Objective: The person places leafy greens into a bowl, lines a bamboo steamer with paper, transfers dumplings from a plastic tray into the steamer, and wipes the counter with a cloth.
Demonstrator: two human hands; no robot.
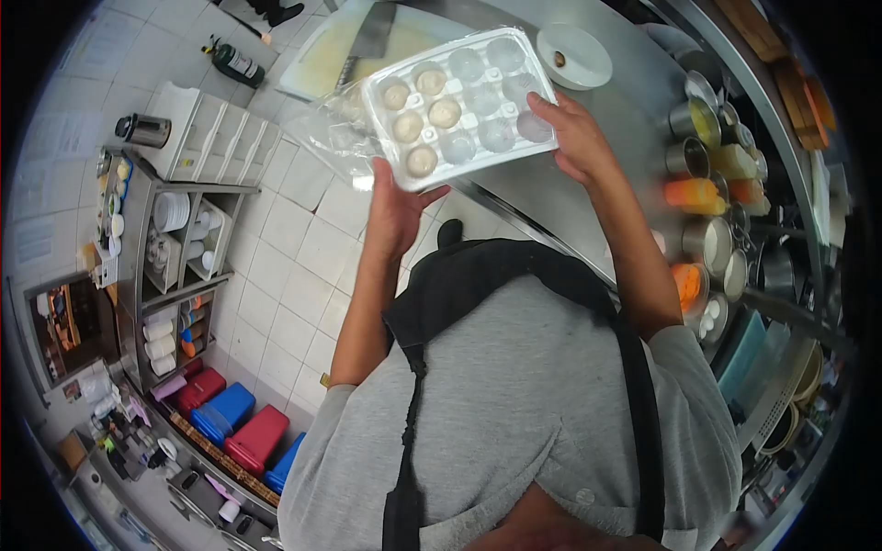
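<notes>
Your left hand (397, 216) and right hand (581, 138) pinch opposite edges of the tray (480, 163), likely light and flexible, best gripped there.

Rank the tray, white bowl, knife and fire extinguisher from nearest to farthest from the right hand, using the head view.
From the right hand:
1. Tray: in its grip, to its left.
2. White bowl: on the metal counter, beyond the hand.
3. Knife: on the cutting board, farther left.
4. Fire extinguisher: farthest left, past the cutting board.
</notes>
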